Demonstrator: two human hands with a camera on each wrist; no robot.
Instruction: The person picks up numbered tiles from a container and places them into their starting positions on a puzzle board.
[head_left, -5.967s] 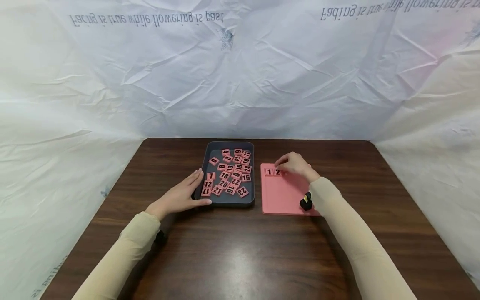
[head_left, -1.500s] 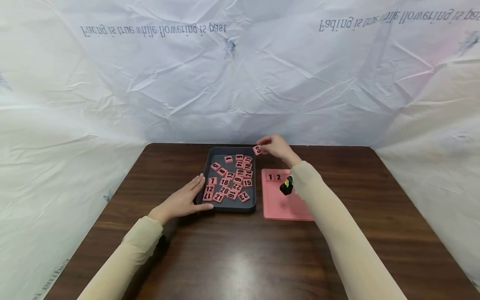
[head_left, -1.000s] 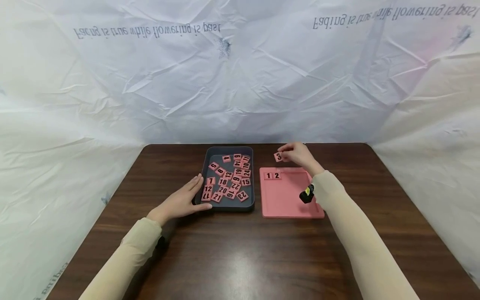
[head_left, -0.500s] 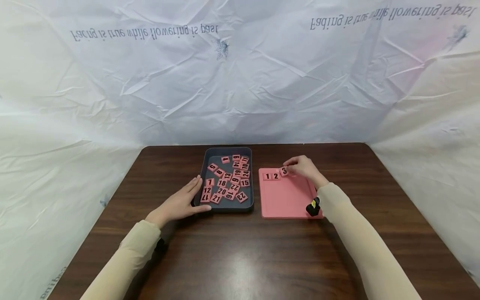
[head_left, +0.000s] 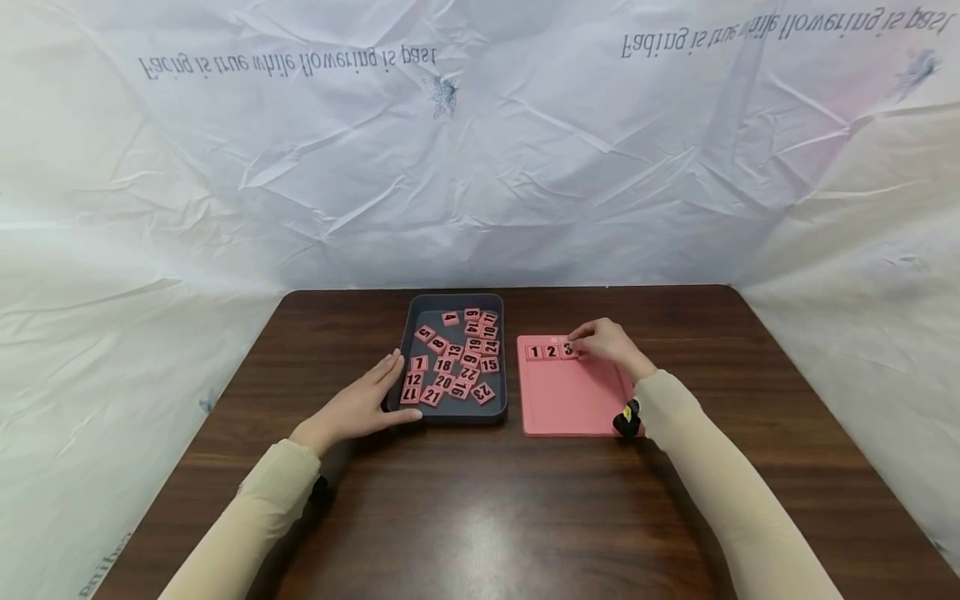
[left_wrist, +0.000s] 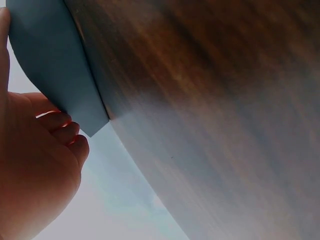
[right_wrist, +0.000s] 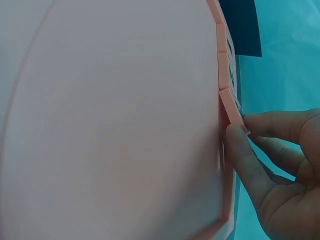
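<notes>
My right hand (head_left: 606, 343) pinches the pink number tile marked 3 (head_left: 567, 350) between thumb and fingertips at the top of the pink square board (head_left: 573, 400). In the right wrist view, that tile (right_wrist: 231, 107) is tilted, one edge against the row and the other raised in the fingers. Tiles 1 (head_left: 534, 352) and 2 (head_left: 551, 352) lie flat to its left. My left hand (head_left: 356, 408) rests against the left side and near corner of the dark grey tray (head_left: 450, 415), its fingers extended along the rim. The tray's outer wall (left_wrist: 55, 55) shows in the left wrist view.
Several pink number tiles (head_left: 444, 365) lie scattered in the tray, some turned sideways or upside down. The tray and board stand side by side on a brown wooden table (head_left: 465, 500). A white printed sheet (head_left: 480, 183) hangs behind the table and along its sides.
My right hand has carried tile 3 from beside the tray's far right corner, rightward and down to the board, beside tile 2. The left hand has stayed on the tray.
</notes>
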